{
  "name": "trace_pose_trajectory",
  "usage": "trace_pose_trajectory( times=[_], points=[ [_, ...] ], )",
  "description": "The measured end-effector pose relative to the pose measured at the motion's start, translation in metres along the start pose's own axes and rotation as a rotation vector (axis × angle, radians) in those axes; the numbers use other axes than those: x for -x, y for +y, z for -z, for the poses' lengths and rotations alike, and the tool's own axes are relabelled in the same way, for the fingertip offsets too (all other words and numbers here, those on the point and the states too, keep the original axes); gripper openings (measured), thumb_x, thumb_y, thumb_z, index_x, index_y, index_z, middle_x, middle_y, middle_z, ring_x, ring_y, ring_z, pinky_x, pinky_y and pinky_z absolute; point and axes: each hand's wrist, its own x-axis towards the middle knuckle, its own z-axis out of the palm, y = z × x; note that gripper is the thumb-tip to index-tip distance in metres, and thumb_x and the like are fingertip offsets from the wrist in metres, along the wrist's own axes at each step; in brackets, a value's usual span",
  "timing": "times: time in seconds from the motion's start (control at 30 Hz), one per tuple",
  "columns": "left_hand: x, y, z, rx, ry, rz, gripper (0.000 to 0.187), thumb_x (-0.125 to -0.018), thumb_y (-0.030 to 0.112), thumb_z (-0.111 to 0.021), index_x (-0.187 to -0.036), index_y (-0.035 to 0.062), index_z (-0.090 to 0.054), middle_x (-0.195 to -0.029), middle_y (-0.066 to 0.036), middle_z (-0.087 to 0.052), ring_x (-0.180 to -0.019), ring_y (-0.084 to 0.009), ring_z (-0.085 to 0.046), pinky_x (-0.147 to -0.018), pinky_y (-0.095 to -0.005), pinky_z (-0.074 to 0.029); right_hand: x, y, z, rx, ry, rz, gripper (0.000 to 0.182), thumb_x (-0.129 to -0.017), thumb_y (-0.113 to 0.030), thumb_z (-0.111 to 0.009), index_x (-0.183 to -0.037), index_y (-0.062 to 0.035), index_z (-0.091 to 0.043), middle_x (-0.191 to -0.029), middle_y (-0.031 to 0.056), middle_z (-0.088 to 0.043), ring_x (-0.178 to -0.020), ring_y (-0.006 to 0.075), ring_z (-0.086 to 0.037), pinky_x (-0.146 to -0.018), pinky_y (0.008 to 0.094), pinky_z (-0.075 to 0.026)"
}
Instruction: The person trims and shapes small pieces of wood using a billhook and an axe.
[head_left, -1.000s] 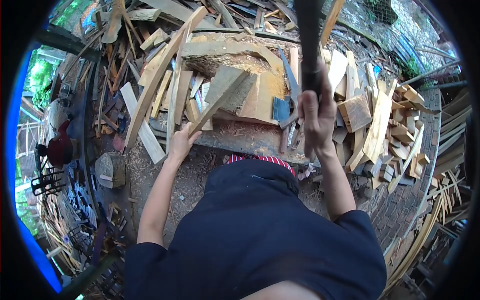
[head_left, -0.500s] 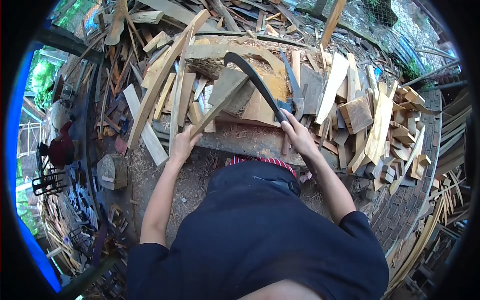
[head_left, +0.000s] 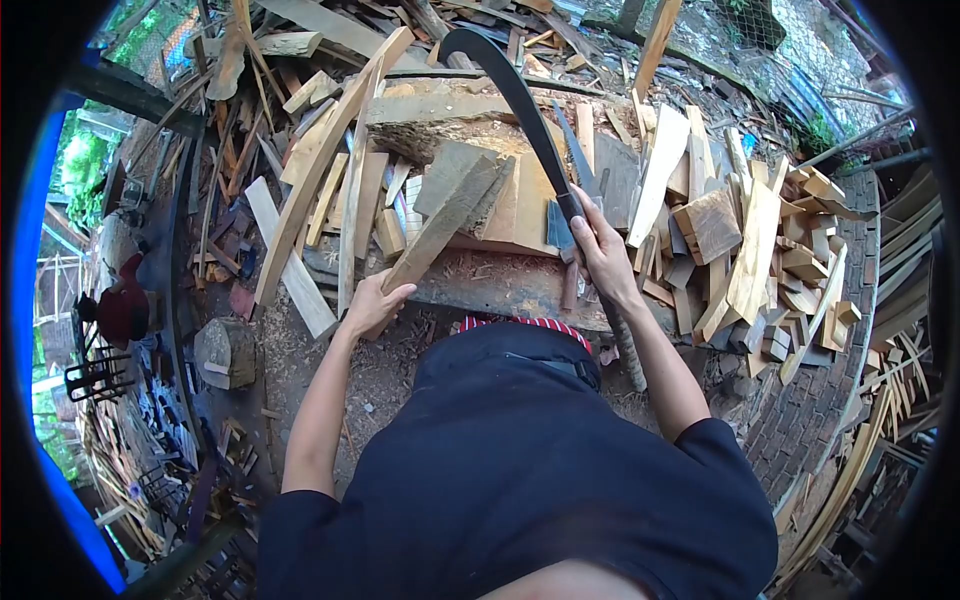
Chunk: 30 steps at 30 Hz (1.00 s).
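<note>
My left hand [head_left: 376, 304] is closed around the near end of a wooden strip [head_left: 440, 222], which slants away up and to the right. The strip's far end is over a grey board on the chopping block [head_left: 440, 108]. In my right hand [head_left: 603, 250] is a machete [head_left: 525, 103] with a long dark blade, hooked at its tip. The blade points up and to the left, above the block and apart from the strip. Its long wrapped handle [head_left: 630, 350] reaches down below my wrist. Behind the machete, a saw [head_left: 580, 145] lies on the block.
Cut wood blocks [head_left: 715, 228] are heaped at the right. Long boards [head_left: 325, 170] lean at the left of the block. A short log [head_left: 225, 352] stands on the ground at the left. Wood scraps [head_left: 480, 30] lie behind the block.
The machete has risen, its blade now higher and away from the strip, and more of its handle shows below my right hand. The strip has turned to show its broad face.
</note>
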Motion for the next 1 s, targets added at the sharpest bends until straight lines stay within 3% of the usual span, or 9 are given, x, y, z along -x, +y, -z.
trace_pose_trajectory(
  times=[0.07,0.23,0.4,0.63,0.77,0.87,0.93,0.97,1.0],
  points=[
    [-0.002,-0.003,-0.003,-0.04,0.026,-0.035,0.041,-0.09,0.032,-0.071,-0.115,0.0006,-0.064,-0.074,-0.007,-0.068,-0.062,-0.0102,-0.062,-0.065,-0.0299,-0.052,0.003,0.008,-0.005,0.152,0.076,0.011,0.05,-0.102,-0.037,-0.05,-0.15,-0.0256,-0.041,-0.068,0.0051,-0.06,-0.055,0.0116,-0.056,-0.055,0.0305,-0.048],
    [-0.014,-0.016,-0.015,-0.296,0.32,-0.194,0.04,-0.092,0.034,-0.067,-0.117,0.0034,-0.061,-0.083,-0.019,-0.07,-0.075,-0.036,-0.069,-0.068,-0.0426,-0.053,0.011,0.052,-0.023,0.389,0.109,0.094,0.053,-0.1,-0.04,-0.052,-0.15,-0.0318,-0.038,-0.07,0.0198,-0.065,-0.058,0.0294,-0.067,-0.062,0.0432,-0.053],
    [-0.018,-0.014,-0.012,-0.379,0.398,-0.25,0.036,-0.091,0.035,-0.067,-0.117,0.0115,-0.061,-0.088,-0.021,-0.069,-0.086,-0.0419,-0.066,-0.07,-0.0481,-0.051,0.008,0.004,-0.017,0.366,0.092,0.128,0.053,-0.101,-0.029,-0.053,-0.151,-0.0256,-0.037,-0.074,0.0179,-0.068,-0.056,0.0263,-0.067,-0.055,0.0423,-0.051],
    [-0.019,-0.011,-0.011,-0.398,0.416,-0.245,0.031,-0.091,0.034,-0.067,-0.114,0.0148,-0.062,-0.087,-0.018,-0.069,-0.086,-0.0401,-0.066,-0.069,-0.048,-0.051,-0.012,-0.063,-0.012,0.049,0.337,0.712,0.058,-0.099,-0.013,-0.053,-0.153,-0.0135,-0.031,-0.082,0.0172,-0.067,-0.058,0.0198,-0.06,-0.06,0.0317,-0.049],
    [-0.021,-0.018,-0.014,-0.377,0.46,-0.298,0.033,-0.09,0.035,-0.068,-0.115,0.0136,-0.062,-0.089,-0.017,-0.07,-0.087,-0.0395,-0.067,-0.071,-0.0476,-0.052,0.001,0.025,-0.011,0.639,0.126,0.234,0.056,-0.1,-0.03,-0.053,-0.151,-0.024,-0.033,-0.08,0.0248,-0.068,-0.064,0.0372,-0.069,-0.063,0.0503,-0.056],
    [-0.02,-0.013,-0.012,-0.423,0.435,-0.207,0.036,-0.089,0.036,-0.068,-0.114,0.0113,-0.062,-0.09,-0.02,-0.069,-0.088,-0.0409,-0.066,-0.071,-0.0481,-0.052,0.001,0.046,-0.007,0.776,0.028,0.032,0.052,-0.101,-0.038,-0.047,-0.151,-0.0267,-0.034,-0.086,0.028,-0.067,-0.067,0.0411,-0.069,-0.061,0.0496,-0.055],
    [-0.021,-0.015,-0.013,-0.442,0.415,-0.201,0.038,-0.089,0.038,-0.068,-0.115,0.0098,-0.062,-0.09,-0.022,-0.068,-0.089,-0.042,-0.065,-0.072,-0.0485,-0.052,-0.007,0.041,-0.005,0.478,0.005,0.197,0.052,-0.102,-0.04,-0.043,-0.151,-0.0261,-0.034,-0.077,0.0223,-0.065,-0.058,0.0332,-0.066,-0.054,0.0421,-0.054],
    [-0.025,-0.022,-0.013,-0.415,0.396,-0.24,0.039,-0.089,0.037,-0.069,-0.114,0.0076,-0.063,-0.086,-0.021,-0.069,-0.085,-0.0382,-0.068,-0.069,-0.0454,-0.053,-0.002,0.018,0.005,0.097,-0.21,-0.331,0.051,-0.103,-0.041,-0.042,-0.151,-0.0269,-0.035,-0.068,0.009,-0.053,-0.053,0.0188,-0.057,-0.046,0.0324,-0.048],
    [-0.025,-0.02,-0.013,-0.388,0.379,-0.277,0.04,-0.089,0.037,-0.07,-0.113,0.0054,-0.064,-0.082,-0.019,-0.07,-0.082,-0.0345,-0.07,-0.066,-0.0423,-0.054,0.002,0.014,0.008,-0.138,-0.265,-0.453,0.051,-0.104,-0.041,-0.041,-0.151,-0.0264,-0.035,-0.069,0.004,-0.046,-0.053,0.0137,-0.052,-0.044,0.0288,-0.044]
  ],
)
